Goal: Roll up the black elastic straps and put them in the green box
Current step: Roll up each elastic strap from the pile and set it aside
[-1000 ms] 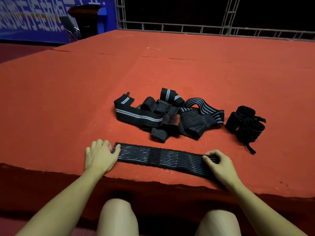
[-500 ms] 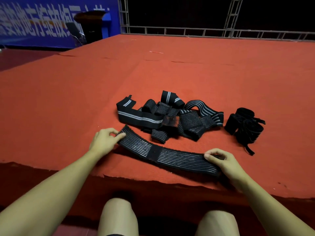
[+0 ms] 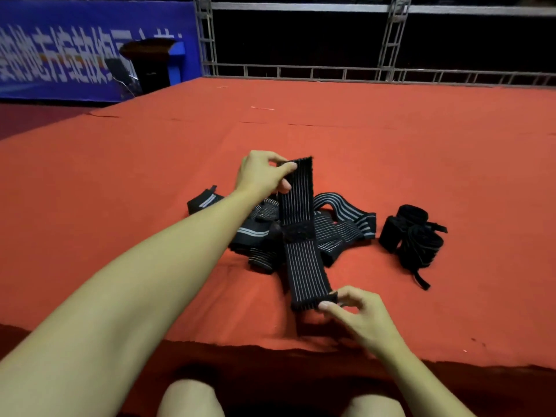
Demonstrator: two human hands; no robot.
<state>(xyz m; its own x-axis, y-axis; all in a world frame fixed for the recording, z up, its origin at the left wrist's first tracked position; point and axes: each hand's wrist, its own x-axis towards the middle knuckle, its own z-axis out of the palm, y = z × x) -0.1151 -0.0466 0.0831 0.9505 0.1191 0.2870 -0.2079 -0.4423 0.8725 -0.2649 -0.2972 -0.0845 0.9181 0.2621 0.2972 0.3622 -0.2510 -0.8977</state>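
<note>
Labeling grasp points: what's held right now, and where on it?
One black elastic strap: left hand pinches its far end, right hand pinches its near end.

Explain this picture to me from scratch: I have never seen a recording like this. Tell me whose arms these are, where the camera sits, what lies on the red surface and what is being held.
There is no machine here. The arms belong to a person wearing a wide-angle camera on the head, so you look forward and down along them; the bare knees show at the bottom edge.

The left hand pinches the far end of a black elastic strap with thin pale stripes, and the right hand pinches its near end, so it stretches lengthwise away from the person.

Behind it, on the red carpeted platform, lies a loose pile of black striped straps. To the right is a bundle of plain black rolled straps.

No green box is in view. At the back are a metal truss frame and a blue banner.
</note>
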